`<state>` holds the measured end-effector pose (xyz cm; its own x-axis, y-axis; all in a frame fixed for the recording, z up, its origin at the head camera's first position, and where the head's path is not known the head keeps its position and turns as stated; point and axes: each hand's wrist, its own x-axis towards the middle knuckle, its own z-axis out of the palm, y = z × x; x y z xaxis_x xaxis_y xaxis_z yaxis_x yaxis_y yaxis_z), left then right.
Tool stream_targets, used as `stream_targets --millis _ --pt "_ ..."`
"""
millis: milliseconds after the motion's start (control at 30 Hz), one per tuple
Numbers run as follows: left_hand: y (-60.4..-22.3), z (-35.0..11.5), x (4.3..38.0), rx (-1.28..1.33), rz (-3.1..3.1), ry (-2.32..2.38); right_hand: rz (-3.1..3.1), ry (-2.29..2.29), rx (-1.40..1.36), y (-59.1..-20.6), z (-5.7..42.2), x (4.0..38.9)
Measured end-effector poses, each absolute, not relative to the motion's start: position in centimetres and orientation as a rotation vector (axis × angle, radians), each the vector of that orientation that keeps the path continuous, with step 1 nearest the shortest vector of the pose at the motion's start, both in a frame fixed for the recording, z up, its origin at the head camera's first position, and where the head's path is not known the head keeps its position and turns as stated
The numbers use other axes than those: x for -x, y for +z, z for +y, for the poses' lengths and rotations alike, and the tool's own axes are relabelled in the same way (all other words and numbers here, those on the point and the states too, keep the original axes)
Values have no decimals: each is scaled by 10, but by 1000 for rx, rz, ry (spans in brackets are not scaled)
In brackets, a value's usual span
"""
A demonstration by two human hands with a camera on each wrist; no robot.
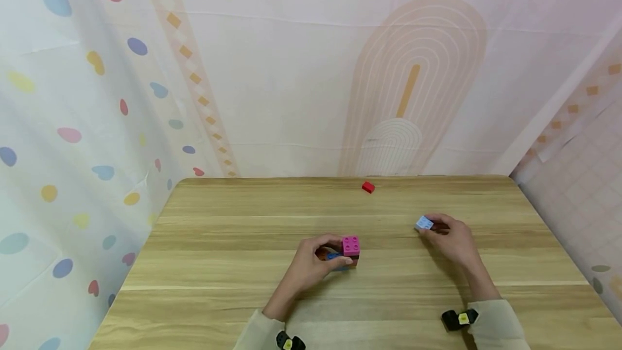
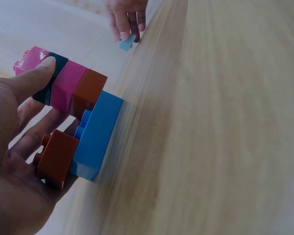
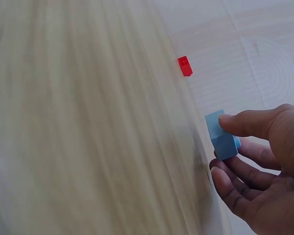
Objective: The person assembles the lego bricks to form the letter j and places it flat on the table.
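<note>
In the head view the left hand (image 1: 313, 261) grips a built stack of toy bricks (image 1: 351, 245). The left wrist view shows its make-up: a long blue brick (image 2: 99, 139) at the base, a brown brick (image 2: 59, 156) on one end, and on the other a column of brown, pink, dark green and pink bricks. The left thumb lies on the dark green brick (image 2: 50, 81). Off to the right, the right hand (image 1: 454, 239) pinches a light blue brick (image 1: 424, 223) between thumb and fingers, its studs upward in the head view.
A red brick (image 1: 368, 187) lies near the table's far edge, between and beyond the hands. The wooden table (image 1: 218, 285) ends at a patterned curtain (image 1: 291, 96) behind it. Black wrist cameras (image 1: 459, 318) sit at both sleeves.
</note>
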<state>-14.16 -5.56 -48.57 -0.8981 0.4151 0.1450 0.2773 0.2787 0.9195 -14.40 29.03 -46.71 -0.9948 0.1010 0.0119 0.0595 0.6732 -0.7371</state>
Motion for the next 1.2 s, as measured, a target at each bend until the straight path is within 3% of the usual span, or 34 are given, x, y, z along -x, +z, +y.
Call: stream_targets --millis 1200 --pt "-486 -57 140 -655 2434 1663 -2781 1272 -128 -450 253 137"
